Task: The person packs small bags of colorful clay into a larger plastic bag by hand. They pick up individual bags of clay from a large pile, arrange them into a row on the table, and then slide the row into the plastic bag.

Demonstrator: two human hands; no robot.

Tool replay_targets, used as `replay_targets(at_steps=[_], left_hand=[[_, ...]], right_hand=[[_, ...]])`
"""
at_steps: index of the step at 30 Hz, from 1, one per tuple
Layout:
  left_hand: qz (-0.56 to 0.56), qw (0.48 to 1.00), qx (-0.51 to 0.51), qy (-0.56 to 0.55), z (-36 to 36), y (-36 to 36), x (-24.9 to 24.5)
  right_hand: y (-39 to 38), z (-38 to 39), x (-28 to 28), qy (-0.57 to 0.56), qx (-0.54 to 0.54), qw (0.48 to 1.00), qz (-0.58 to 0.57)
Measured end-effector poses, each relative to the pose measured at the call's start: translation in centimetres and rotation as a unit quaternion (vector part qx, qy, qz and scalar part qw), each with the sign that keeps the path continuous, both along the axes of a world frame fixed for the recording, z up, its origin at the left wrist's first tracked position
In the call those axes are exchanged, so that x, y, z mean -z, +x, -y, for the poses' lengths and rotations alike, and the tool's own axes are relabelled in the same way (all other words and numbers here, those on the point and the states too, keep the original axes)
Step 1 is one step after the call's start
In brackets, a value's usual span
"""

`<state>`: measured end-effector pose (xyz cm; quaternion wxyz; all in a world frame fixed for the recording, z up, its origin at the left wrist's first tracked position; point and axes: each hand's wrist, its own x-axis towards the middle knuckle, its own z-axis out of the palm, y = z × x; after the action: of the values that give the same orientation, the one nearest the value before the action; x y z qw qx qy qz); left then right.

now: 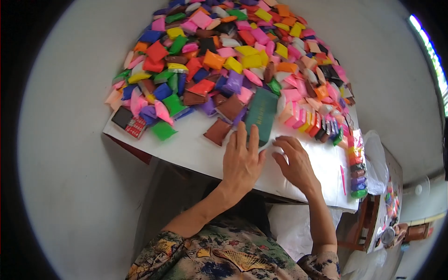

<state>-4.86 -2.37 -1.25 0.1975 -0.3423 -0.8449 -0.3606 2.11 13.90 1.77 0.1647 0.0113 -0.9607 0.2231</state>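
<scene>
A dark green box [261,116] with gold lettering lies on the white table, its near end toward me. My left hand [241,158] rests against that near end, index and middle fingers stretched along the lid, fingers apart and not wrapped round it. To the right of the box, my right hand [296,163] hovers close to the tabletop with bent fingers spread apart; nothing shows in it. A brown packet [218,131] lies just left of my left hand. Beyond the box, a row of upright coloured packets [308,122] runs off to the right.
A large heap of coloured packets [224,56] covers the far part of the table [186,149]. At the left edge sits a small dark and red box [129,122]. A pink tool [342,180] and a long bag of coloured packets [358,163] lie at the right edge.
</scene>
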Motion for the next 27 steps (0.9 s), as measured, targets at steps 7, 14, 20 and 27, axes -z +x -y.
replay_targets(at_steps=[7,14,20,27], left_hand=[[-0.129,0.990,0.032,0.054,5.2,-2.1,-1.1],[-0.172,0.967,-0.153,-0.106,11.6,-8.3,-2.5],[-0.222,0.949,-0.164,-0.151,11.6,-11.5,-0.5],[-0.205,0.960,-0.150,-0.119,11.2,-12.0,-0.7]], right_hand=[[1.8,2.3,2.6,0.031,0.049,0.996,-0.061],[1.7,2.4,2.7,0.023,0.057,0.995,-0.078],[1.7,2.6,2.8,0.027,0.065,0.994,-0.083],[1.8,2.6,2.8,0.020,0.074,0.994,-0.074]])
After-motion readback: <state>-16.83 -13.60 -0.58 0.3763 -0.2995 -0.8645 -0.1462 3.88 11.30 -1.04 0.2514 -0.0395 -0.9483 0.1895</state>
